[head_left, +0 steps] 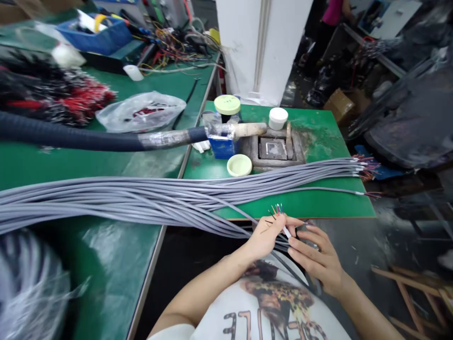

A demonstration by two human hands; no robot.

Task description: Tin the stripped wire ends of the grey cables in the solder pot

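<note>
Our left hand (264, 238) and right hand (316, 259) are working just apart above the bench edge, the left pinching the end of one gray multicore cable (279, 244) between thumb and fingers, about seven thin colored cores (276, 210) fanning upward from it. Right fingertips (293, 241) are curling beside a short white sleeve (286, 232), though we cannot tell whether they are gripping it. A long bundle of gray cables (141, 198), too many to count, is stretching smooth and rubbery across two green workbenches (283, 205), its far ends showing more colored cores. On the nearer bench, a square metal solder pot (272, 148) is sitting in a gray block, with two pale green lids (239, 165) and one white-capped jar (278, 118) around it. A thick black hose (71, 134) wrapped in silver tape is ending in a wooden handle (249, 130) beside one blue box (221, 146). Behind it, a crumpled clear plastic bag (139, 112) is lying near a heap of red-and-black wires (60, 92), and one blue tray (94, 33) is sitting farther back. A person in a pink top (332, 12) is standing in the background.
</note>
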